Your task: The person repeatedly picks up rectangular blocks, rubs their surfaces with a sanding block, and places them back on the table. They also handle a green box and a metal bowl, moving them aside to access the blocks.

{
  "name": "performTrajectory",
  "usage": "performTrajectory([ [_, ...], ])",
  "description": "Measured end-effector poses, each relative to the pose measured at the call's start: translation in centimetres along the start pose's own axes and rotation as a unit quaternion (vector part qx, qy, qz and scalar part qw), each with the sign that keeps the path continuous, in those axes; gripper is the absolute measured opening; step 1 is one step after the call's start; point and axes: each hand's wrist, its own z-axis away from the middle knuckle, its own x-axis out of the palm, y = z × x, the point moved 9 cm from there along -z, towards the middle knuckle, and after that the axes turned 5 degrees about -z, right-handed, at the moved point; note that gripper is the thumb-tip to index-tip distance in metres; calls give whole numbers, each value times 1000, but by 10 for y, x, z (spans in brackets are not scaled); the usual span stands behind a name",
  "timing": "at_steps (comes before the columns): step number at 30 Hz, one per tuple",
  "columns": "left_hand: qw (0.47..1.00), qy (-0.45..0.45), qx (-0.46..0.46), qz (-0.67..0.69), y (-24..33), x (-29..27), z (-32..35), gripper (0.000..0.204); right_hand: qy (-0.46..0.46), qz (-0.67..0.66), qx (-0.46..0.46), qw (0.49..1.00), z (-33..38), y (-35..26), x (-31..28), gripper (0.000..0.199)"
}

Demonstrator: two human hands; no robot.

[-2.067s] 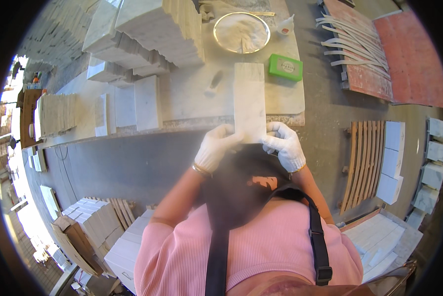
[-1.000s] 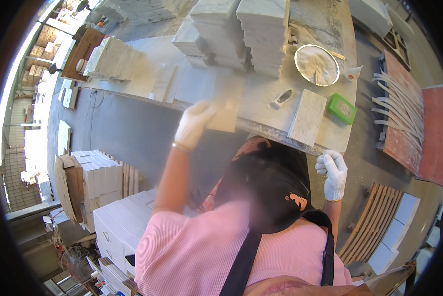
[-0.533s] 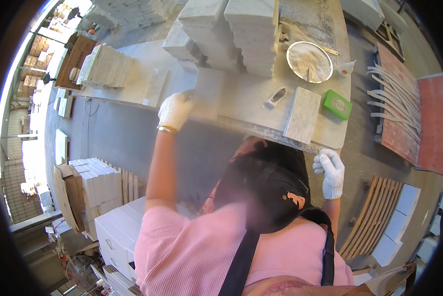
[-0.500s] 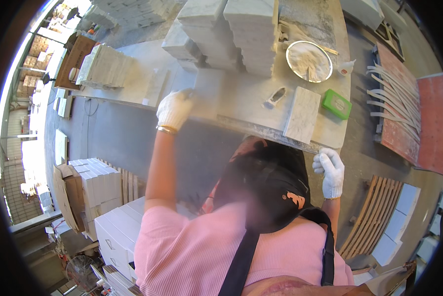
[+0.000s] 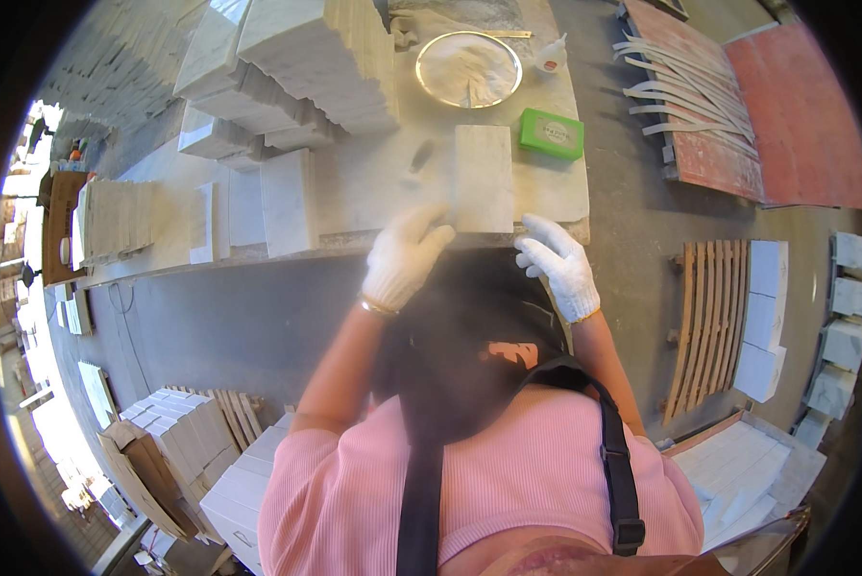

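My gloved left hand (image 5: 407, 255) and right hand (image 5: 558, 265), apart and open, touch the near edge of the white rectangular marble tile (image 5: 484, 179) on the stone worktable (image 5: 373, 192), at twelve o'clock from me. I judge I am positioning it; the next move needs an even grip.

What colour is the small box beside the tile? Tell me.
The box is bright green, clearest in the head view, right of the white tile.

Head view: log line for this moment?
left hand: on marble tile near edge | right hand: open, beside tile | bench: green box, round dish
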Motion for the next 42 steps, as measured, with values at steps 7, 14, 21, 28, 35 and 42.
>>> performTrajectory([
  [7, 994, -51, -80, 60, -9, 24, 0, 44, -19, -8, 3, 1000, 3, 5, 16, 54],
  [14, 945, -108, -129, 280, -12, 28, 5, 33, -1, -81, 24, 996, 16, 2, 9, 48],
  [21, 794, -112, -198, 564, -16, 57, 20, 29, -10, -308, 90, 947, 4, 14, 20, 41],
  [28, 753, -134, -216, 608, -31, 73, 21, 31, -23, -217, 73, 973, -2, 2, 23, 44],
  [35, 754, -153, -213, 603, -26, 75, 24, 46, -10, -157, 43, 987, 10, -9, 27, 38],
  [42, 784, -156, -170, 577, -14, 72, 23, 46, -1, -121, 6, 993, 29, -18, 24, 36],
])
